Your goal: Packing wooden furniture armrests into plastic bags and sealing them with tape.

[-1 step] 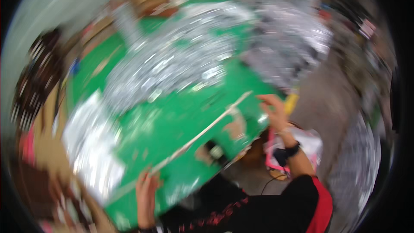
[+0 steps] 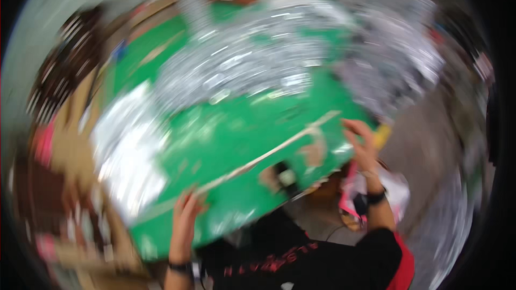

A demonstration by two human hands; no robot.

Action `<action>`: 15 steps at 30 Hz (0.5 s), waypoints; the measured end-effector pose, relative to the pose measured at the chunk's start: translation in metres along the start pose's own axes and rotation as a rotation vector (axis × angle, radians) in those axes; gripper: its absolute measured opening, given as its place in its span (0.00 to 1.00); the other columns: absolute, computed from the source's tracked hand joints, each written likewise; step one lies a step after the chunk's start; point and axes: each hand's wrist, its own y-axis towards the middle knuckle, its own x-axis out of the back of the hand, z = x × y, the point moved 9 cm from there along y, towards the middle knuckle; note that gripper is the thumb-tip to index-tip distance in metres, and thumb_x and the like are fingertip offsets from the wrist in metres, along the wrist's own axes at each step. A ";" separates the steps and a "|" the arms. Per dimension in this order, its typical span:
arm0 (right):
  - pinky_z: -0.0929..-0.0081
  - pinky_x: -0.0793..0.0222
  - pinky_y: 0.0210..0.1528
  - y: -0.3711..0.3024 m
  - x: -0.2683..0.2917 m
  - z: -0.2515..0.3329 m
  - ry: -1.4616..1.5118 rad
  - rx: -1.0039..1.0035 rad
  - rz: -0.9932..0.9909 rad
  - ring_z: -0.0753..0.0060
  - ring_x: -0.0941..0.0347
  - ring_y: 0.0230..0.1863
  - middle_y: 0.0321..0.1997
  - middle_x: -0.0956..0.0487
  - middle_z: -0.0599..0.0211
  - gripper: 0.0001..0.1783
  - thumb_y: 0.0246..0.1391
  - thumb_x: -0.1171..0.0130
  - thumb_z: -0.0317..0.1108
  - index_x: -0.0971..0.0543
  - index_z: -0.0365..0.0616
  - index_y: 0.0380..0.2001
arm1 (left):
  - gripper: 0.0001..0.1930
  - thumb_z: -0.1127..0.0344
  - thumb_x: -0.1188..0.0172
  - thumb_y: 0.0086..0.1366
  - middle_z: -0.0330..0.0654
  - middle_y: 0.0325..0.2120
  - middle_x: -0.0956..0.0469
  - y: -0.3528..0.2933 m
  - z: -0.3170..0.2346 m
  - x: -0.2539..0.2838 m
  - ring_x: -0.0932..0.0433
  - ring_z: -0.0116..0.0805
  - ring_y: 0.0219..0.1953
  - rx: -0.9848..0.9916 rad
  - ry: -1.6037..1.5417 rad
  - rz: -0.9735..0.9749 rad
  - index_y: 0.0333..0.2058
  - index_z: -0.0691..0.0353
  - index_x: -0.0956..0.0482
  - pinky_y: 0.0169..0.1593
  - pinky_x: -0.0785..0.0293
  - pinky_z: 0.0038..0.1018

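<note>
A long, thin pale strip (image 2: 263,156) runs slantwise across the green table top (image 2: 215,129). At its lower left stretch, my left hand (image 2: 186,212) reaches in with its fingers close together over the table. Motion blur hides whether those fingertips pinch the strip. Beyond its upper right end is my right hand (image 2: 363,142), at the table's right edge, fingers partly stretched and apart, nothing visible in them. A small dark object with a pale round spot (image 2: 285,176) lies on the table below the strip.
Shiny clear plastic packages (image 2: 242,64) cover the table's far part, with a white glossy sheet (image 2: 131,156) at the left. Greyish plastic bags (image 2: 384,59) are heaped at the far right. A pink-edged white bag (image 2: 395,188) hangs beside the right edge. Brown cardboard (image 2: 78,156) stands left.
The whole view has shifted, so the table and both hands appear farther right and slightly turned. Both hands keep about the same place along the strip.
</note>
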 end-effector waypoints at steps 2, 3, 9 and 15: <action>0.73 0.29 0.51 -0.028 -0.032 0.037 0.293 -0.179 0.230 0.69 0.24 0.44 0.41 0.20 0.64 0.11 0.60 0.42 0.28 0.20 0.36 0.44 | 0.22 0.62 0.45 0.72 0.41 0.44 0.20 -0.006 0.003 0.023 0.22 0.27 0.45 -0.084 0.208 -0.089 0.61 0.62 0.28 0.44 0.26 0.23; 0.71 0.30 0.52 -0.047 -0.038 0.046 0.407 -0.224 0.376 0.67 0.24 0.45 0.39 0.19 0.60 0.12 0.56 0.43 0.30 0.19 0.34 0.40 | 0.21 0.62 0.45 0.71 0.40 0.39 0.20 -0.002 0.000 0.030 0.23 0.25 0.39 -0.131 0.277 -0.088 0.60 0.62 0.28 0.42 0.27 0.22; 0.71 0.27 0.47 -0.154 -0.203 0.175 0.823 -0.051 1.386 0.67 0.21 0.42 0.42 0.17 0.59 0.18 0.55 0.39 0.32 0.19 0.35 0.48 | 0.15 0.67 0.41 0.68 0.35 0.31 0.22 -0.156 -0.068 0.152 0.27 0.21 0.31 -0.474 0.509 -0.784 0.53 0.62 0.21 0.36 0.30 0.20; 0.77 0.27 0.49 -0.200 -0.281 0.188 0.745 -0.079 1.399 0.75 0.22 0.43 0.42 0.17 0.63 0.15 0.60 0.43 0.26 0.21 0.35 0.50 | 0.12 0.68 0.41 0.67 0.37 0.36 0.16 -0.429 -0.104 0.338 0.21 0.25 0.35 -0.450 0.830 -1.502 0.47 0.62 0.17 0.40 0.25 0.21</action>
